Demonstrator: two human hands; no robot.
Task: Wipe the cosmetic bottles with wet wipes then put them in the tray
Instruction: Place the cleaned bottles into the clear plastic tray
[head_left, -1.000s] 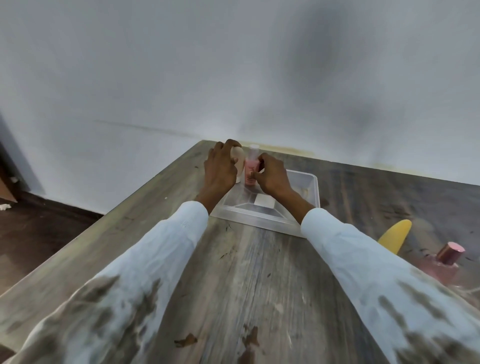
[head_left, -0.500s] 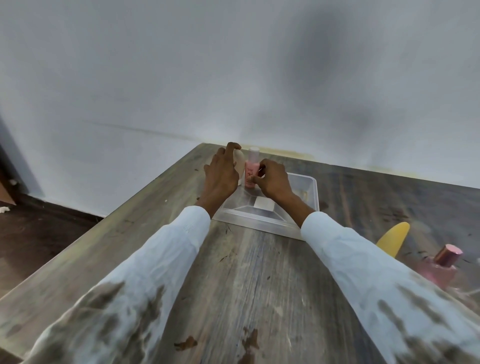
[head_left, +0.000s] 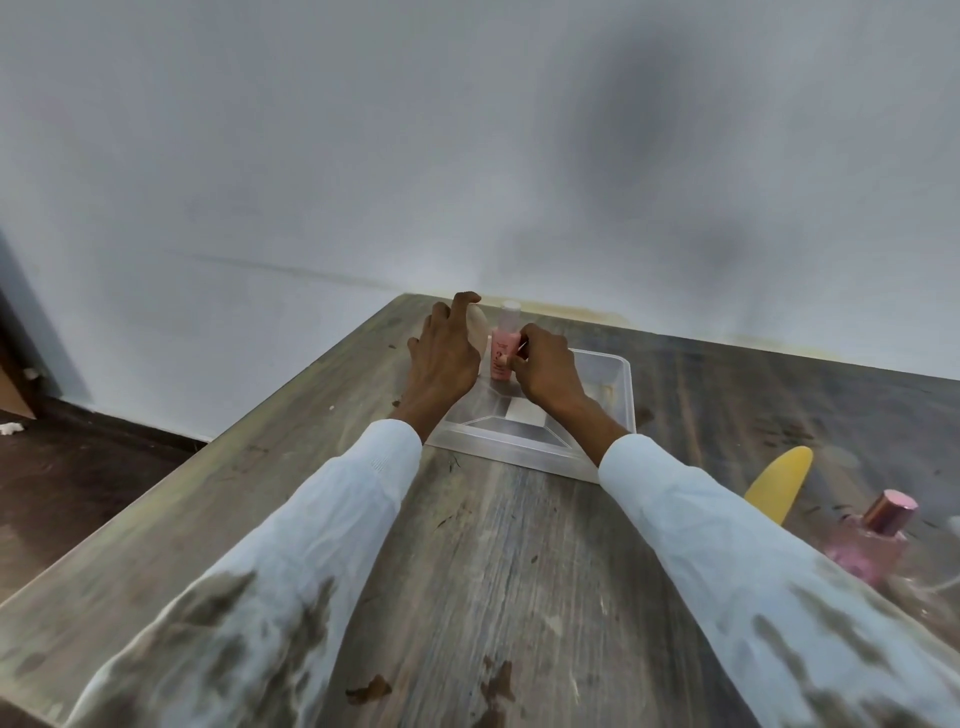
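Pink bottle (head_left: 502, 349) stands upright at the far left corner of the clear tray (head_left: 626, 395). Right hand (head_left: 545, 375) grips its body; left hand (head_left: 445, 353) holds a beige tube (head_left: 478, 328) just beside it (both sleeves white)

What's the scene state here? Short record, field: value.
left hand: on beige bottle, far-left tray corner
right hand: fingers on pink bottle
pink bottle: upright, at the tray's far end
tray: clear plastic, white label on its floor
outside tray: yellow bottle, pink perfume bottle, right side of table
wipe: not visible
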